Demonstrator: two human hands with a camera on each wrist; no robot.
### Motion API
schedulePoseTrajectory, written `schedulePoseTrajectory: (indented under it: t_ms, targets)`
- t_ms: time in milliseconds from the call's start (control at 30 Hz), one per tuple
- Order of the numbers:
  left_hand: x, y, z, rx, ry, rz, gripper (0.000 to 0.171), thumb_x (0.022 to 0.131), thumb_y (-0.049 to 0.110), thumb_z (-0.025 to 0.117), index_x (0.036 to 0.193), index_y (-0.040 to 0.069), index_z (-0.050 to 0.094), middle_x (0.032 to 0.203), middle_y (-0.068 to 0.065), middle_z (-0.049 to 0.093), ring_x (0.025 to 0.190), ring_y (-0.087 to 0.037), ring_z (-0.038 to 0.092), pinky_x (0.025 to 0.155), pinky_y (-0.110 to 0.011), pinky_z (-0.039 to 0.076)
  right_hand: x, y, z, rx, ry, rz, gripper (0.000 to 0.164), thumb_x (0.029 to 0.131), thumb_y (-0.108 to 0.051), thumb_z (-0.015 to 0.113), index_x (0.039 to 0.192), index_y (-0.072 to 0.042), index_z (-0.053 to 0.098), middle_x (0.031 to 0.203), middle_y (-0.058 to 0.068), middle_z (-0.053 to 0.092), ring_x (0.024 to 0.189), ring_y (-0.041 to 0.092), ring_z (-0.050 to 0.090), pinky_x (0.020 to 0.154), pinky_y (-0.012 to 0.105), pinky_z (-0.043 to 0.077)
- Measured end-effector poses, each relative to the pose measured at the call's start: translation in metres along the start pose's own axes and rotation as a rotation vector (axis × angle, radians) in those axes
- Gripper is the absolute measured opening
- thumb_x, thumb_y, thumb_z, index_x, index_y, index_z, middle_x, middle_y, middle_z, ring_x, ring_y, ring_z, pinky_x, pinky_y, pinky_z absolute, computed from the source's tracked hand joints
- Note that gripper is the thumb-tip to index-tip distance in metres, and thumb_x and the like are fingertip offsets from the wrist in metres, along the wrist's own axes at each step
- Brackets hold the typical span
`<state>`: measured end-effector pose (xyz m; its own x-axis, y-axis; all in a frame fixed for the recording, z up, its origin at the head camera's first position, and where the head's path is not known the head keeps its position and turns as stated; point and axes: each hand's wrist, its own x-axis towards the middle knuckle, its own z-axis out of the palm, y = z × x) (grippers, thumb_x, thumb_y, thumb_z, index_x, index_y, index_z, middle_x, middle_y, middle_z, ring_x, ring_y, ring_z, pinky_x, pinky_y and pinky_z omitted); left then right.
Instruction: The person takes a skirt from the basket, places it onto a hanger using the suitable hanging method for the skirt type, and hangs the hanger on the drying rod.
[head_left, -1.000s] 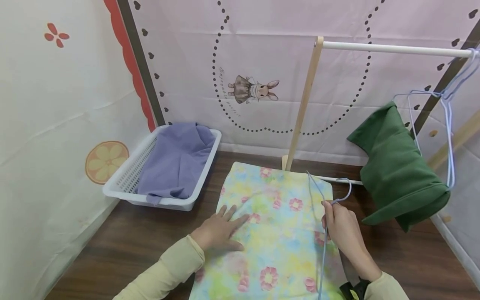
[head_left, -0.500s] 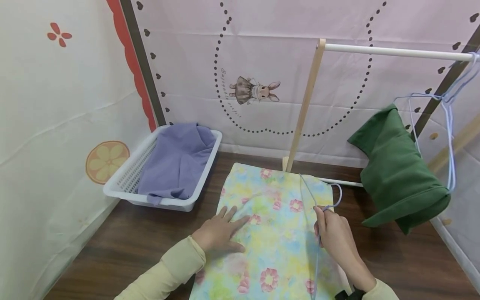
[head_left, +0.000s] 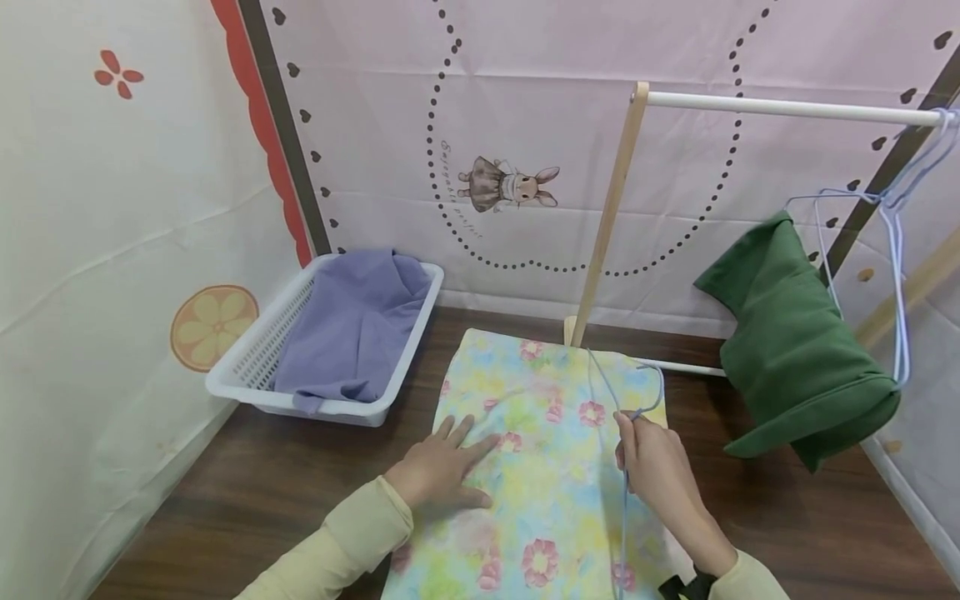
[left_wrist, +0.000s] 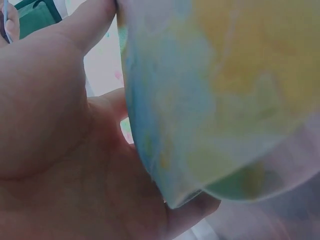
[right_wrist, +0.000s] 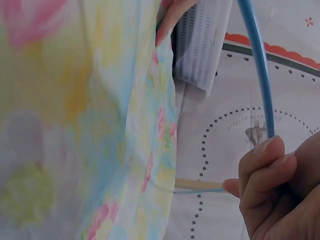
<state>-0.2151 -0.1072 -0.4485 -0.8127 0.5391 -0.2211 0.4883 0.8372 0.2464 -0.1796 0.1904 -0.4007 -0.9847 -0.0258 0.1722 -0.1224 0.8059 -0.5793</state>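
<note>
Gripping hanger (right_wrist: 262, 70), left-wrist view revealing palm (left_wrist: 70, 145)

In the head view, the bottom edge crops your floral cloth (head_left: 551, 492) and hanger (head_left: 624, 508); your right hand (head_left: 656, 467) covers part of the hanger; the right edge cuts the rack (head_left: 787, 107).

Back wall (head_left: 375, 125): creased pink-white fabric, dotted outline, small dark hearts (head_left: 293, 70), a rabbit print (head_left: 502, 183) turned sideways. Left wall (head_left: 150, 217): off-white — red flower (head_left: 117, 77) above, orange slice (head_left: 214, 327) below; red scalloped border (head_left: 260, 117) toward the corner. Desk (head_left: 247, 500): dark brown wood grain. Rack at right — wooden post (head_left: 607, 217), white rail (head_left: 780, 106). Light soft, fairly even.
</note>
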Motion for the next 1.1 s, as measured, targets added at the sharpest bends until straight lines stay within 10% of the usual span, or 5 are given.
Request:
schedulePoseTrajectory:
  t_ms: [433, 1100]
  targets:
    - [0.0, 0.002, 0.001, 0.012, 0.003, 0.006, 0.088, 0.082, 0.065, 0.06, 0.154, 0.026, 0.027, 0.158, -0.02, 0.014, 0.14, -0.049, 0.013, 0.099, -0.066, 0.034, -0.001, -0.014, 0.008, -0.014, 0.065, -0.126, 0.047, 0.107, -0.024, 0.039, 0.063, -0.013, 0.05, 0.044, -0.009, 0.041, 0.031, 0.005, 0.039, 0.045, 0.024, 0.039]
    - [0.0, -0.001, 0.003, 0.012, 0.015, 0.003, 0.088, 0.082, 0.067, 0.059, 0.154, 0.027, 0.027, 0.159, -0.018, 0.013, 0.141, -0.049, 0.013, 0.093, -0.07, 0.037, 0.018, -0.023, 0.023, 0.063, -0.053, -0.02, 0.049, 0.108, -0.023, 0.036, 0.063, -0.009, 0.051, 0.046, -0.004, 0.048, 0.032, 0.01, 0.046, 0.036, 0.026, 0.037]
